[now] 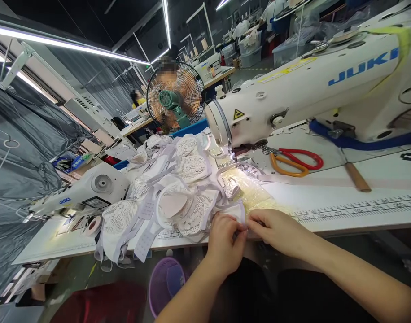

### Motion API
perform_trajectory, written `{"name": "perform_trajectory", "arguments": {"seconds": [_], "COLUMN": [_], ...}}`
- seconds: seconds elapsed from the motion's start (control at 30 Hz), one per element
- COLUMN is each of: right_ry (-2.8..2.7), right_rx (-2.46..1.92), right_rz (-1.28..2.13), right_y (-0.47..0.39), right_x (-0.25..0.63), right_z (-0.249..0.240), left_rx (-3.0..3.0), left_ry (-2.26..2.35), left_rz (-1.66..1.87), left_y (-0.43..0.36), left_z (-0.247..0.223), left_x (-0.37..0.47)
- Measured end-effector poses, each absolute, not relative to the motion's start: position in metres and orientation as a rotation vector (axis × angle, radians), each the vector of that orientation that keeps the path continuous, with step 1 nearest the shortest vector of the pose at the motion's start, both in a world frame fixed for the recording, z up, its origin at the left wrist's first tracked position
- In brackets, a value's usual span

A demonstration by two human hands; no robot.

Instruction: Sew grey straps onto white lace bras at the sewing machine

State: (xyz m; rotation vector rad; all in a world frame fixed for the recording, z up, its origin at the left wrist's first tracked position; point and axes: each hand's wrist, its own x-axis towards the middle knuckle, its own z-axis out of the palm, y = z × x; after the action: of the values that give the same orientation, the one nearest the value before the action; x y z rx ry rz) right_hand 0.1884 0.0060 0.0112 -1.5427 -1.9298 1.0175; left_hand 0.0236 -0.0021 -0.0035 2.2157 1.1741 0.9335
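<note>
At the table's front edge, my left hand (pixel 226 242) is closed, its thumb and fingers pinching the edge of a white lace bra (pixel 238 211) with lavender trim. My right hand (pixel 273 229) meets it from the right, fingertips pinched together at the same edge. Whatever small part lies between the fingertips is hidden. To the left of the hands, a heap of similar bras (pixel 173 204) covers the table, some straps hanging over the front. Behind the hands stands a white sewing machine (pixel 299 85), with pale yellowish film (pixel 255 190) lying below its needle area.
Scissors (pixel 291 165) with red and orange handles lie under the machine arm, near a wooden-handled tool (pixel 357 177). A printed ruler (pixel 356 210) runs along the front edge. Another sewing machine (pixel 106 181) stands left. A purple bin (pixel 155 287) sits below; a fan (pixel 170 101) stands behind.
</note>
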Motion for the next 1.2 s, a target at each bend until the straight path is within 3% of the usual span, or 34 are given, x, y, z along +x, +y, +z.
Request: {"name": "perform_trajectory", "arguments": {"seconds": [0.57, 0.8, 1.2], "right_ry": [-1.96, -2.008, -2.007], "right_rx": [-1.681, -1.607, -1.65], "right_rz": [0.632, 0.786, 0.716], "right_y": [-0.007, -0.012, -0.012], "right_x": [0.193, 0.193, 0.191], "right_z": [0.008, 0.01, 0.009], "left_rx": [2.038, 2.023, 2.09], "left_ry": [1.259, 1.228, 1.23], "left_rz": [0.907, 0.92, 0.909], "left_y": [-0.002, -0.002, -0.004], "left_z": [0.001, 0.002, 0.001], "left_x": [0.025, 0.026, 0.025]}}
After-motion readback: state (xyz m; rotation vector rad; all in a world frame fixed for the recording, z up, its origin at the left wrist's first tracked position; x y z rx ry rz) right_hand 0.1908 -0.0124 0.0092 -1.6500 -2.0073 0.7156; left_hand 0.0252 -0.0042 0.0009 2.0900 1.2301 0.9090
